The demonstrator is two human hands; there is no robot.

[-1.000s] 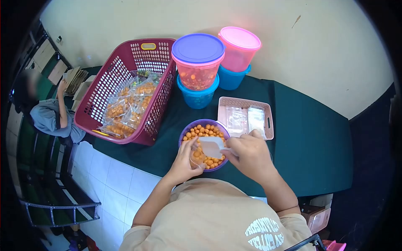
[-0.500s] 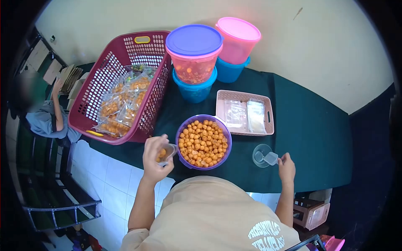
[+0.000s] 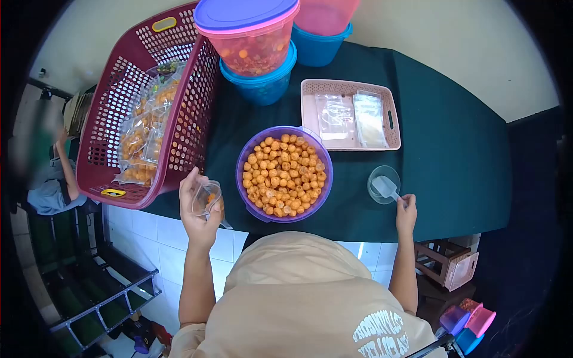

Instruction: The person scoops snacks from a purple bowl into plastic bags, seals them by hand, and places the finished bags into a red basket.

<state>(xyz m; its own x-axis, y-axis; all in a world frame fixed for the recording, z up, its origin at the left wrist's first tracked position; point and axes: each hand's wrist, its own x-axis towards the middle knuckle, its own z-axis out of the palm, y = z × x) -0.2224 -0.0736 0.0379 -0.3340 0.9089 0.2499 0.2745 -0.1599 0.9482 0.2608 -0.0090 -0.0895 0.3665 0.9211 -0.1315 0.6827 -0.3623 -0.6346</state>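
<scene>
My left hand is closed round a clear plastic cup with some orange balls in it, left of the purple bowl. Round orange snack balls fill that bowl. My right hand pinches the handle of a small clear scoop, whose head is over a round clear container on the dark green cloth. Behind them lies a pink tray holding clear plastic bags.
A maroon basket with filled snack bags stands at the left. Lidded tubs are stacked at the back. Another person is at the far left. A brown crate sits below the table's right side.
The view has shifted, so the tubs and tray appear higher. The cup in my left hand has tilted and moved away from the bowl. My right hand has turned the scoop over the clear container.
</scene>
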